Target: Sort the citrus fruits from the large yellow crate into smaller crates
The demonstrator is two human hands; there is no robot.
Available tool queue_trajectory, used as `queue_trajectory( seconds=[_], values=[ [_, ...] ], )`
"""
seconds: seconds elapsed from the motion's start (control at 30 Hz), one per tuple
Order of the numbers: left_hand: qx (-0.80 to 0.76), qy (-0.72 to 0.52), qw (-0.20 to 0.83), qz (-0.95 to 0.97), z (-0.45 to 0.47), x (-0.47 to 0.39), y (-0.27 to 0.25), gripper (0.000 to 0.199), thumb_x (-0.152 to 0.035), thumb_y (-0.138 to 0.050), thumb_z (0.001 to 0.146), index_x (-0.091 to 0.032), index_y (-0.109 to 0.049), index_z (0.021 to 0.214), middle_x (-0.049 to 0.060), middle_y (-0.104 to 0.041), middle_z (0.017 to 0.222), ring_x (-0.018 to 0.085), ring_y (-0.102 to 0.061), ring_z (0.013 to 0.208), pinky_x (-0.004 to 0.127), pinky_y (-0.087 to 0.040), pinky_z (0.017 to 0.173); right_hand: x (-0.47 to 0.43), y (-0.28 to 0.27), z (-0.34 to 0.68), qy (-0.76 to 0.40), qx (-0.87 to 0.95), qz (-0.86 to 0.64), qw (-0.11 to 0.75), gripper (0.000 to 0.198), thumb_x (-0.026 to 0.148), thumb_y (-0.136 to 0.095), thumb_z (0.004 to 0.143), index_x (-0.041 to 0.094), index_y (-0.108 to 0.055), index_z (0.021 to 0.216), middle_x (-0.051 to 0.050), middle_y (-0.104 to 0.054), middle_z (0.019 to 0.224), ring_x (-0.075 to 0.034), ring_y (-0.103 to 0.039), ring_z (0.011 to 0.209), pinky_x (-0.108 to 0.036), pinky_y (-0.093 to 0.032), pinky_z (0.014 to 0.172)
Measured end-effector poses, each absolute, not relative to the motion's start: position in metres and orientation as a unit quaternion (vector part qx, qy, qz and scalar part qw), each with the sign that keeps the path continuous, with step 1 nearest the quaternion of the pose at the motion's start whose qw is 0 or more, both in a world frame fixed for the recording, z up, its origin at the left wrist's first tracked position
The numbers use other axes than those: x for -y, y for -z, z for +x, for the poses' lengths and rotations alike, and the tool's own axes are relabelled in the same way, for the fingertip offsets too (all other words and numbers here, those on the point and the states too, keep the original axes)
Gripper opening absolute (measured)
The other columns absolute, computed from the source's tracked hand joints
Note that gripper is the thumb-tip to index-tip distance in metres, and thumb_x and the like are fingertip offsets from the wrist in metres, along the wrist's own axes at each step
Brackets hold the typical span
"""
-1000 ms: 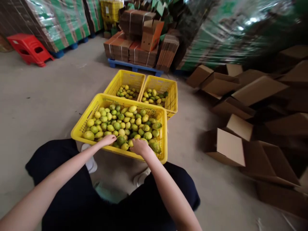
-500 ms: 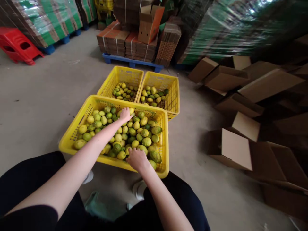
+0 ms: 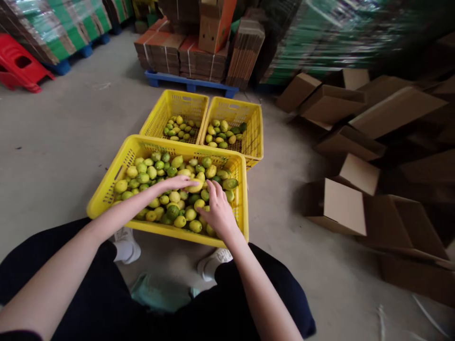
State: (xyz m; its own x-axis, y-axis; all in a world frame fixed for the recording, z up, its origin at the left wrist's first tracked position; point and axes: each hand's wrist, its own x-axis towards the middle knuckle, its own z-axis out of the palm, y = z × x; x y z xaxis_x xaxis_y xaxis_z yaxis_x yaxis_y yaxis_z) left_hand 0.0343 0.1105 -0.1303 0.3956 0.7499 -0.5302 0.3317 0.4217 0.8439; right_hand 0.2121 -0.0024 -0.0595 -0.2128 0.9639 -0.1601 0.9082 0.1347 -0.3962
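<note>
A wide yellow crate [image 3: 167, 230] full of green and yellow lemons [image 3: 143, 178] stands in front of my knees. Over its middle, my left hand [image 3: 180, 182] grips a yellow lemon [image 3: 195, 186] at the fingertips. My right hand [image 3: 220, 208] is just to the right of that lemon, over the fruit, with thumb and fingers apart and nothing visible between them. Its fingertips are close to the held lemon; whether they touch it I cannot tell.
Two yellow crates, a left one [image 3: 152, 115] and a right one [image 3: 253, 137], each with some lemons, adjoin the far side. Open cardboard boxes [image 3: 344, 206] lie at right. Flattened cartons [image 3: 201, 59] sit on a blue pallet [image 3: 191, 86]. A red stool [image 3: 21, 64] stands far left.
My left hand has come nearer, from the crate's far side to its middle, with a yellow lemon. My right hand has moved up and right from the near edge, and its fingers have spread.
</note>
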Motion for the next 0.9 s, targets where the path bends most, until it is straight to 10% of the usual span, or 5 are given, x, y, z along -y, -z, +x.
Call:
queue_trajectory(
  seconds=[0.33,0.5,0.9],
  values=[
    [-0.566,-0.101,0.597,0.56,0.037,-0.024,0.15,0.038,-0.033,-0.03,0.096,-0.019,-0.065,0.1,0.007,-0.072,0.094,0.023,-0.067,0.089,0.036,-0.055,0.079,0.015,0.053,0.2,-0.23,0.757,-0.606,-0.086,0.038,0.034,-0.068,0.083,0.016,-0.059,0.116,-0.014,-0.07,0.113,-0.029,-0.07,0.101,-0.032,-0.053,0.077],
    [-0.623,-0.101,0.439,0.64,0.051,-0.08,0.194,0.034,-0.015,-0.055,0.083,-0.018,-0.057,0.117,0.011,-0.055,0.137,0.03,-0.051,0.13,0.039,-0.037,0.112,0.011,0.058,0.212,-0.214,0.719,-0.645,-0.143,0.032,0.024,-0.064,0.081,0.01,-0.065,0.11,-0.019,-0.073,0.106,-0.033,-0.072,0.097,-0.034,-0.053,0.074],
    [-0.667,-0.01,0.275,0.693,0.081,-0.079,0.235,0.042,-0.016,-0.064,0.084,-0.013,-0.054,0.125,0.024,-0.047,0.139,0.037,-0.049,0.13,0.048,-0.035,0.11,0.014,0.057,0.218,-0.243,0.715,-0.64,-0.142,0.03,0.018,-0.064,0.078,0.011,-0.067,0.107,-0.02,-0.075,0.101,-0.033,-0.073,0.097,-0.034,-0.053,0.074]
  ],
)
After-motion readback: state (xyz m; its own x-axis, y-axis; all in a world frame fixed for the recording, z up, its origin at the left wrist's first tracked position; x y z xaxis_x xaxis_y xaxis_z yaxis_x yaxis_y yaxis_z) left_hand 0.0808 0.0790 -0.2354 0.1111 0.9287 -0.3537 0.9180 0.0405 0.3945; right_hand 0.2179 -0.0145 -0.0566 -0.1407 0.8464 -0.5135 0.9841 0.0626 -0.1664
